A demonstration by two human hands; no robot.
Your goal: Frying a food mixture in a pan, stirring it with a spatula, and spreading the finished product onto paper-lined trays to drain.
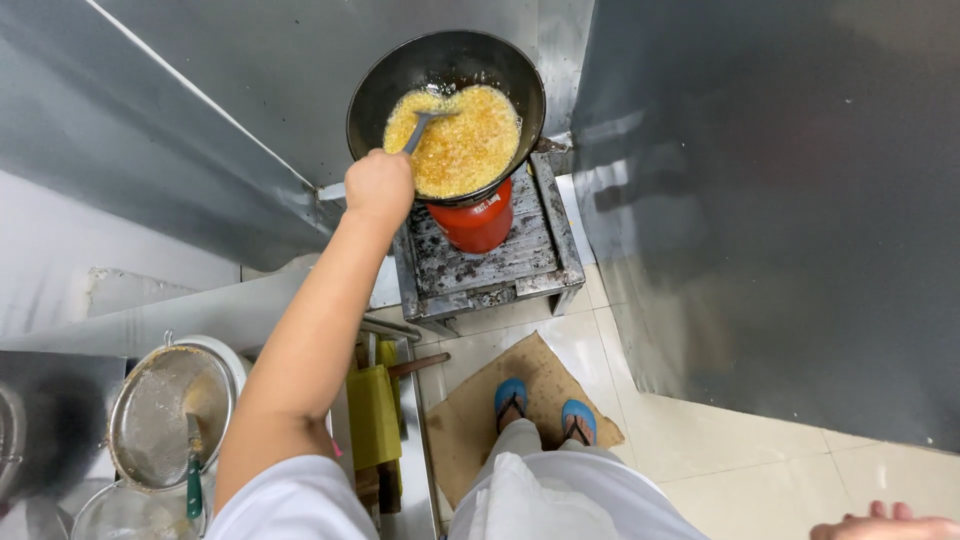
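My left hand [379, 186] reaches forward and grips the handle of a grey metal ladle [421, 127]. The ladle's bowl sits in bubbling yellow food [468, 150] inside a black wok [378, 92]. The wok rests on a red gas burner [478, 222], which stands on a worn metal stand [545, 252]. Only the top of my right hand [882, 524] shows at the bottom right edge, low beside my body. Nothing is seen in it, and most of it is cut off by the frame.
Steel sheet walls [760, 200] close in the stove on both sides and behind. A round mesh strainer [160, 405] with a green-handled tool [193, 487] lies at the lower left. My feet in blue sandals [511, 398] stand on cardboard [465, 425] on a tiled floor.
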